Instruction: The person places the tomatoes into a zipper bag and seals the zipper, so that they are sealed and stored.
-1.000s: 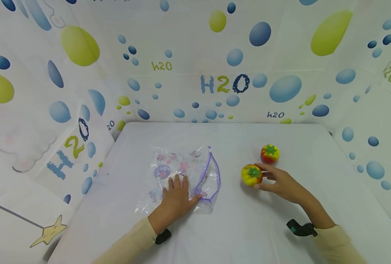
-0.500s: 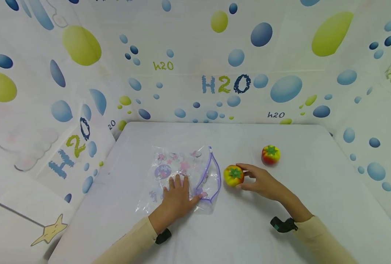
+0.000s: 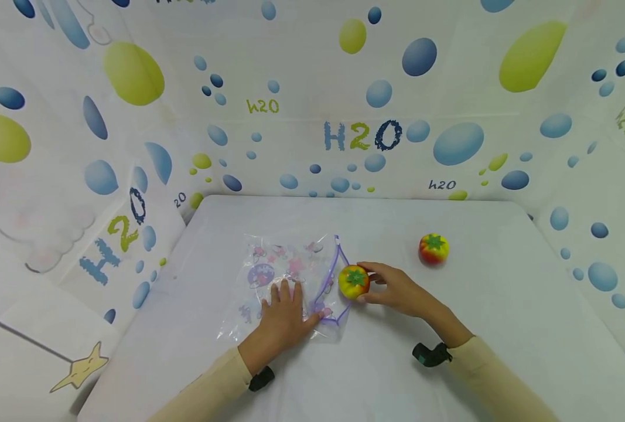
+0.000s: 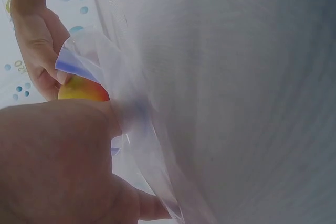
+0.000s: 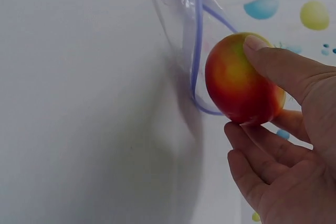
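Observation:
A clear zip bag (image 3: 270, 252) with pink and purple prints and a purple zip edge lies on the white table. My left hand (image 3: 283, 316) rests on it with spread, straight fingers, the thumb near the bag's mouth. Between thumb and fingers, my right hand (image 3: 399, 290) holds a red-and-yellow toy fruit (image 3: 354, 282) with a green leafy top. In the right wrist view, the held toy fruit (image 5: 239, 80) is right at the parted zip edge (image 5: 197, 40). Farther back on the right sits a second, similar toy fruit (image 3: 433, 249), apart from both hands.
The white table (image 3: 386, 375) has a far edge against a backdrop (image 3: 301, 70) printed with blue and green drops and H2O lettering. Dark wrist cameras sit below each hand.
My right hand has moved left with the toy fruit, from open table beside the second fruit to the bag's mouth. My left hand has stayed on the bag.

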{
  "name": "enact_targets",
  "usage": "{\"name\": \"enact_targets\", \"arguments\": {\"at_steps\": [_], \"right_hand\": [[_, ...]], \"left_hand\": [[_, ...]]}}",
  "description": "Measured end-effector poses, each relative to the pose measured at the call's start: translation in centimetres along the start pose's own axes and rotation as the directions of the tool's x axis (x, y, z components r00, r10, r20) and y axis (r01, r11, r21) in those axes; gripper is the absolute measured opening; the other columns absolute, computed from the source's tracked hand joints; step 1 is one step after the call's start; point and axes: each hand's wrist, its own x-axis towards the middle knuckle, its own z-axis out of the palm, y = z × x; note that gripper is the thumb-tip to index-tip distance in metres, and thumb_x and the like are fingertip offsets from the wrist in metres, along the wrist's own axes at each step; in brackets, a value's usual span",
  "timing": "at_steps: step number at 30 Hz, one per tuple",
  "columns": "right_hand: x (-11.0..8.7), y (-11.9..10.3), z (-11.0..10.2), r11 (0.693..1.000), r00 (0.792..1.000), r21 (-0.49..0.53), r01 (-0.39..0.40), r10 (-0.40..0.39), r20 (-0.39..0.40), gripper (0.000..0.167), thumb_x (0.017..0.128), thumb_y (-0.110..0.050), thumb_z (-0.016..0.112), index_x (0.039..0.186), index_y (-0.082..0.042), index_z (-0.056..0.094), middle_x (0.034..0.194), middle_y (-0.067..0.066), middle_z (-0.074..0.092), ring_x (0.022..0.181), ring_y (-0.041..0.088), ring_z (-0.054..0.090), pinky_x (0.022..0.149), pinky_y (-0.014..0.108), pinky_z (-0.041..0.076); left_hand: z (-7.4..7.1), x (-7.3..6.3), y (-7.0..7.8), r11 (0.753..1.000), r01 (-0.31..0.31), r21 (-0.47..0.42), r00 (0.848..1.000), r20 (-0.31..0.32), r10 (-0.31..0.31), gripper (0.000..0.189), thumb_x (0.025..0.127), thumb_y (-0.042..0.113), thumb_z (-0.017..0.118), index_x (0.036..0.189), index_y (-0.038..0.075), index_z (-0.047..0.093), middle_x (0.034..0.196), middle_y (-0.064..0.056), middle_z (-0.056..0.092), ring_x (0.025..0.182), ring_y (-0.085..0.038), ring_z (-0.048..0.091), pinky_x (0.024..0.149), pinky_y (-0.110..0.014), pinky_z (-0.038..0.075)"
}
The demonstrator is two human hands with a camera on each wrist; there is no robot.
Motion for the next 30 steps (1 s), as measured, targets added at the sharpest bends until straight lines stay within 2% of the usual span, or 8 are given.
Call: {"name": "enact_targets", "arguments": {"at_steps": [8, 22, 30], "right_hand": [[1.1, -0.5, 1.2, 1.0, 1.0, -0.019, 0.022, -0.021, 0.015, 0.076, 0.094, -0.031, 0.082, 0.157, -0.007, 0.047, 0.153, 0.013, 0.057, 0.125, 0.029, 0.065, 0.107, 0.046, 0.054], [2.4, -0.9, 2.4, 0.998, 0.999, -0.061, 0.032, -0.032, 0.007, 0.075, 0.095, -0.029, 0.082, 0.156, -0.003, 0.048, 0.148, 0.016, 0.059, 0.124, 0.03, 0.066, 0.105, 0.046, 0.055], [3.0, -1.3, 3.0, 0.999, 1.0, -0.046, 0.003, -0.003, -0.008, 0.075, 0.095, -0.029, 0.082, 0.157, -0.005, 0.048, 0.148, 0.015, 0.059, 0.125, 0.031, 0.065, 0.105, 0.047, 0.055]], "left_hand": [[0.0, 0.0, 0.0, 1.0, 0.001, 0.013, 1.0, 0.011, -0.001, 0.098, 0.097, 0.067, 0.061, 0.16, -0.004, 0.035, 0.164, -0.037, 0.029, 0.15, -0.062, 0.029, 0.112, -0.078, 0.032], [0.0, -0.1, -0.1, 1.0, -0.012, 0.018, 1.0, 0.004, 0.012, 0.097, 0.098, 0.066, 0.061, 0.16, -0.004, 0.036, 0.164, -0.037, 0.029, 0.15, -0.063, 0.028, 0.113, -0.078, 0.031], [0.0, -0.1, -0.1, 0.999, -0.013, 0.029, 1.0, -0.007, 0.013, 0.098, 0.097, 0.066, 0.062, 0.16, -0.004, 0.037, 0.163, -0.037, 0.032, 0.149, -0.063, 0.03, 0.112, -0.077, 0.033]]}}
